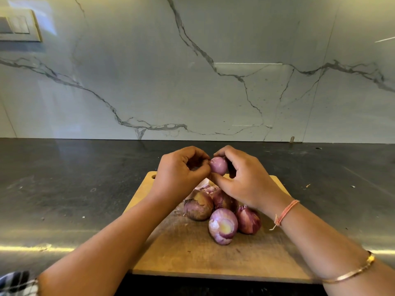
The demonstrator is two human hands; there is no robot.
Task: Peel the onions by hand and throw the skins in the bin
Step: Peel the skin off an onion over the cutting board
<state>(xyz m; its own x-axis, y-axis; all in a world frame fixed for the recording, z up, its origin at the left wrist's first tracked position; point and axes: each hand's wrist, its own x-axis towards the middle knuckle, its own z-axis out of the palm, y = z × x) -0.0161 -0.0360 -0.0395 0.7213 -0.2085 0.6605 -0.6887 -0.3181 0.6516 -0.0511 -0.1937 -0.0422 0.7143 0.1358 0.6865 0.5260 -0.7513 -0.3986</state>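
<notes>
Right grip (245,178) is curled round the small onion (218,166), up above the board (192,253); left grip (181,171) pinches at its side. It looks slick and nearly bare, so a hard tug might pop it loose onto the desk (64,189).

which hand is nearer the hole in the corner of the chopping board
Left. The left hand is just right of the hole; the right hand is farther right, beyond the held onion.

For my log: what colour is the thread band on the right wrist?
Pale orange. The thread band shows best in the head view.
</notes>
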